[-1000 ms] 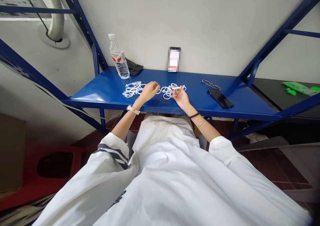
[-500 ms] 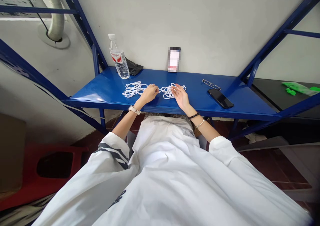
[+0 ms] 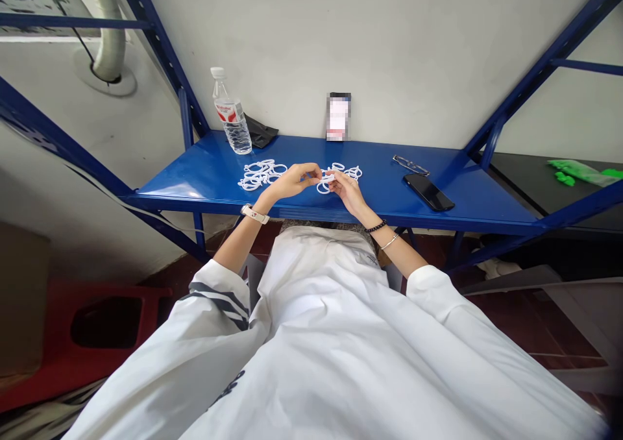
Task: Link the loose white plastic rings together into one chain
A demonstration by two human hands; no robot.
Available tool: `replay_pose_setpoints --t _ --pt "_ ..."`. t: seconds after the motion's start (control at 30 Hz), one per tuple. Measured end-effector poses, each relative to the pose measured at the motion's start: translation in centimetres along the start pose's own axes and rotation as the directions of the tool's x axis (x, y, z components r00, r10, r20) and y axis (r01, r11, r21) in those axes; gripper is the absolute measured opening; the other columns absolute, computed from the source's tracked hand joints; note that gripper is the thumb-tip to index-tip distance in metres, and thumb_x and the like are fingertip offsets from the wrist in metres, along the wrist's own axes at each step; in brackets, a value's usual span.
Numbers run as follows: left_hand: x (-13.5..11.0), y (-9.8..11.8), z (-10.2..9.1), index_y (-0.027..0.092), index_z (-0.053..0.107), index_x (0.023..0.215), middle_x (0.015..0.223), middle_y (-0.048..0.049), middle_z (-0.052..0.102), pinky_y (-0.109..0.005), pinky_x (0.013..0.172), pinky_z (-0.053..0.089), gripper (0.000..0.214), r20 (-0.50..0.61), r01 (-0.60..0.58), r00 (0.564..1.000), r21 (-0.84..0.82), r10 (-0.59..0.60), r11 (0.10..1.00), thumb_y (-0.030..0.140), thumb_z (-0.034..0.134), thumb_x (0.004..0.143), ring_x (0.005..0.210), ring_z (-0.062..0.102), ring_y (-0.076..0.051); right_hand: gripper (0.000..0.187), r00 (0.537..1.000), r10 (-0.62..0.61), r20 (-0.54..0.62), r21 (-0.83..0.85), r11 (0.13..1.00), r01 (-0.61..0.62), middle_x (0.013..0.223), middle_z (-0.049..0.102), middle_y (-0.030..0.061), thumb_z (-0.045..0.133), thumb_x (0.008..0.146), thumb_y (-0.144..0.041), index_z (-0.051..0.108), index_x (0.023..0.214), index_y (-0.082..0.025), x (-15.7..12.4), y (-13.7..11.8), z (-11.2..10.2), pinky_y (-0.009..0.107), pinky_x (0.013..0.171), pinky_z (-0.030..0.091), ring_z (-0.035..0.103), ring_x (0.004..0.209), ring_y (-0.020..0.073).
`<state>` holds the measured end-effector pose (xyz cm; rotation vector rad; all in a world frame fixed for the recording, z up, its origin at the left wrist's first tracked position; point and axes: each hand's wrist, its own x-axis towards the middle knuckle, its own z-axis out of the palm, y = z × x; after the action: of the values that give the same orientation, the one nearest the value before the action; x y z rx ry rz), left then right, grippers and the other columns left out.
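Left hand and right hand both pinch one thin white plastic ring. More round rings lie heaped on the glossy blue metal shelf

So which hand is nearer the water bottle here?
Left. The left hand is in front of the water bottle and to its right; the right hand is farther right, past the left hand.
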<state>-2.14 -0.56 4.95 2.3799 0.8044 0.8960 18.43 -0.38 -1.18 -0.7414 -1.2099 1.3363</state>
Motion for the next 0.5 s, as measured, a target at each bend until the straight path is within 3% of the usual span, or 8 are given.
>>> replay_pose_setpoints --t 0.27,0.37,0.5 --pt "-0.1 -0.2 1.0 0.017 0.059 0.112 0.114 -0.0098 0.068 -0.027 0.073 0.05 0.049 -0.02 0.124 0.992 -0.056 -0.125 0.991 0.057 0.064 0.085 0.089 0.065 -0.018 0.047 0.999 -0.04 0.025 -0.053 0.998 0.042 0.073 0.066 -0.0013 0.087 0.063 -0.06 0.075 0.087 -0.021 -0.3 0.0 0.2 0.024 0.066 0.053 0.059 0.067 0.0105" --pt "0.1 -0.5 1.9 0.016 0.059 0.117 0.101 -0.0073 0.07 -0.026 0.07 0.047 0.053 0.011 0.155 0.988 0.007 -0.155 0.988 0.059 0.061 0.086 0.081 0.063 -0.017 0.049 0.998 -0.052 0.029 -0.09 0.994 0.055 0.074 0.069 -0.0007 0.088 0.06 -0.062 0.075 0.086 -0.022 -0.4 0.0 0.3 0.026 0.068 0.054 0.061 0.069 0.0123" --pt "0.1 -0.8 2.6 0.015 0.064 0.109 0.086 -0.0041 0.069 -0.027 0.068 0.043 0.048 0.054 0.148 0.987 0.072 -0.152 0.986 0.058 0.048 0.094 0.072 0.059 -0.016 0.05 0.998 -0.055 0.031 -0.099 0.993 0.058 0.076 0.07 -0.0005 0.088 0.059 -0.06 0.075 0.088 -0.022 -0.4 0.0 0.3 0.028 0.072 0.056 0.062 0.07 0.0132"
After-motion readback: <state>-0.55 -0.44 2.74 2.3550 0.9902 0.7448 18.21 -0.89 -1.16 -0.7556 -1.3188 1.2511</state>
